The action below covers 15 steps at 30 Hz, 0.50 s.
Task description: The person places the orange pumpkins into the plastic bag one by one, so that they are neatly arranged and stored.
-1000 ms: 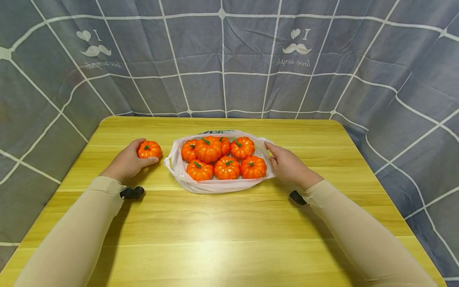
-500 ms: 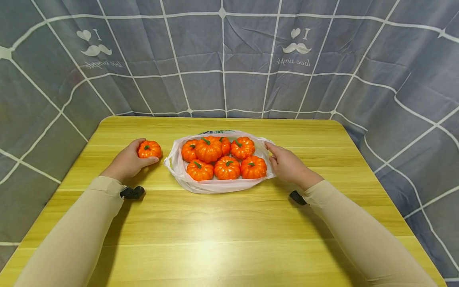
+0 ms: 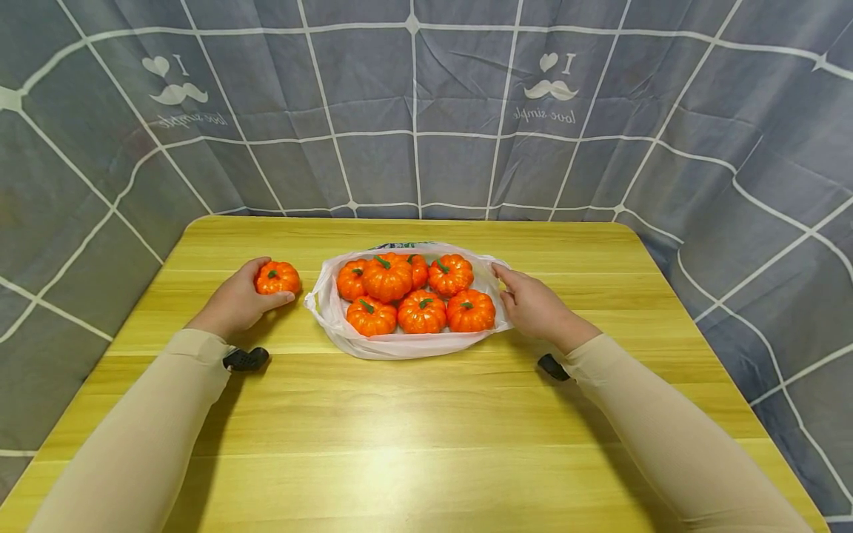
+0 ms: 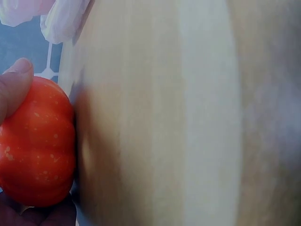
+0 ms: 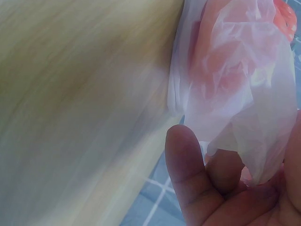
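Observation:
At the left of the table, my left hand (image 3: 233,302) grips a small orange toy pumpkin (image 3: 278,277) with a green stem, thumb on the near side and fingers behind. In the left wrist view the pumpkin (image 4: 37,146) sits just against or above the wood; I cannot tell which. A white plastic bag (image 3: 400,346) lies mouth-up at the middle, holding several similar pumpkins (image 3: 422,312). My right hand (image 3: 540,307) pinches the bag's right edge; in the right wrist view, the thin plastic (image 5: 263,141) runs in between thumb and fingers. Some fingertips are hidden.
The wooden table (image 3: 400,437) has light yellow planks and rounded far corners. A grey curtain (image 3: 460,81) with white grid lines hangs behind it and along both sides. Black wrist devices (image 3: 245,358) show under both sleeves.

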{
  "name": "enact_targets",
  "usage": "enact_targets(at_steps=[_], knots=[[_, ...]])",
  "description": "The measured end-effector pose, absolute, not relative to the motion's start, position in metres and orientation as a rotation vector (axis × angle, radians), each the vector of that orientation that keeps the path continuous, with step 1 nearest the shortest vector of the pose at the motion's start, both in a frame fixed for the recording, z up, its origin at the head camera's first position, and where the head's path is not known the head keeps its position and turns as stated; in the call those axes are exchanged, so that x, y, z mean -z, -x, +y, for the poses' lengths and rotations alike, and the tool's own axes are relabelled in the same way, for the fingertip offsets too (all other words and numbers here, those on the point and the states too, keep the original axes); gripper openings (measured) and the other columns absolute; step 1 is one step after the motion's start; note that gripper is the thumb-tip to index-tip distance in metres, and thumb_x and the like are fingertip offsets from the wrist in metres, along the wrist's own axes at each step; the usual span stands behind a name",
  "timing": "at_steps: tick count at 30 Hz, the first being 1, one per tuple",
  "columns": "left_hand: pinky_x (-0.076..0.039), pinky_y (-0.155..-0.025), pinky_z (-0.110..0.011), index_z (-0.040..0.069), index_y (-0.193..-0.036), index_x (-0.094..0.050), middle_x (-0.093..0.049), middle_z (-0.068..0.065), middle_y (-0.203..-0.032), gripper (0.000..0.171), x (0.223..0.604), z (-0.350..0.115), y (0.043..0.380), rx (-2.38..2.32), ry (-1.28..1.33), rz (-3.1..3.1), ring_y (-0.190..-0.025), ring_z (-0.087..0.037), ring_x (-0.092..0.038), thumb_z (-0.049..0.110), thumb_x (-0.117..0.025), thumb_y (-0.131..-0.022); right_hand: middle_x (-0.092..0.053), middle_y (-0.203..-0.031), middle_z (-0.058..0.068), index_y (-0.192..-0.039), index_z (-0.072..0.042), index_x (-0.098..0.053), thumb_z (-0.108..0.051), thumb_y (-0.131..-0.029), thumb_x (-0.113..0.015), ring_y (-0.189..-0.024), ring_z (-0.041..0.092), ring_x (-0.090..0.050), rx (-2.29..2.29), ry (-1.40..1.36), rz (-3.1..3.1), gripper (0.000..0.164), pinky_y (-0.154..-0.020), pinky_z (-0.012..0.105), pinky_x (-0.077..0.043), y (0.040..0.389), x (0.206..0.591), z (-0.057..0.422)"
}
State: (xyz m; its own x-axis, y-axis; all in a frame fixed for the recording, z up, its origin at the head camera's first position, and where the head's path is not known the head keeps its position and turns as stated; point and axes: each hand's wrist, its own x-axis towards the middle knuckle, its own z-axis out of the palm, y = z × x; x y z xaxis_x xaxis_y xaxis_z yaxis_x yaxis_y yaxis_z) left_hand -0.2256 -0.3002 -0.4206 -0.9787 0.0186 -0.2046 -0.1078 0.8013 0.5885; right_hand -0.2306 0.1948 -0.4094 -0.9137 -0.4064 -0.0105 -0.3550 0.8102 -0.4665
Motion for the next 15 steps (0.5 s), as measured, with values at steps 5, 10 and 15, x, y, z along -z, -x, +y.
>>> enact_targets(at_steps=[5, 10, 15], knots=[[-0.030, -0.120, -0.070, 0.000, -0.167, -0.010, -0.031, -0.036, -0.162, 0.105, 0.4218, -0.3000, 0.2248, -0.924, 0.072, 2.800, -0.140, -0.054, -0.039, 0.049, -0.072, -0.097, -0.045, -0.164, 0.019, -0.166, -0.002, -0.026, -0.009, -0.108, -0.050, -0.150, 0.041, -0.045, 0.701, 0.607, 2.886, 0.063, -0.122, 0.057, -0.039, 0.2312, 0.4087, 0.1943], [-0.031, -0.120, -0.070, 0.000, -0.167, -0.013, -0.032, -0.036, -0.162, 0.106, 0.4212, -0.3008, 0.2233, -0.929, 0.055, 2.820, -0.141, -0.054, -0.040, 0.050, -0.073, -0.096, -0.045, -0.164, 0.019, -0.166, -0.002, -0.026, -0.009, -0.108, -0.049, -0.151, 0.040, -0.044, 0.694, 0.606, 2.883, 0.063, -0.122, 0.056, -0.039, 0.2307, 0.4073, 0.1935], [-0.033, -0.119, -0.069, 0.000, -0.167, -0.015, -0.035, -0.035, -0.162, 0.108, 0.4125, -0.2989, 0.2230, -1.009, 0.025, 2.866, -0.141, -0.053, -0.041, 0.053, -0.074, -0.095, -0.045, -0.164, 0.019, -0.166, -0.001, -0.026, -0.008, -0.108, -0.049, -0.150, 0.041, -0.044, 0.684, 0.613, 2.890, 0.063, -0.122, 0.056, -0.039, 0.2303, 0.4055, 0.1934]])
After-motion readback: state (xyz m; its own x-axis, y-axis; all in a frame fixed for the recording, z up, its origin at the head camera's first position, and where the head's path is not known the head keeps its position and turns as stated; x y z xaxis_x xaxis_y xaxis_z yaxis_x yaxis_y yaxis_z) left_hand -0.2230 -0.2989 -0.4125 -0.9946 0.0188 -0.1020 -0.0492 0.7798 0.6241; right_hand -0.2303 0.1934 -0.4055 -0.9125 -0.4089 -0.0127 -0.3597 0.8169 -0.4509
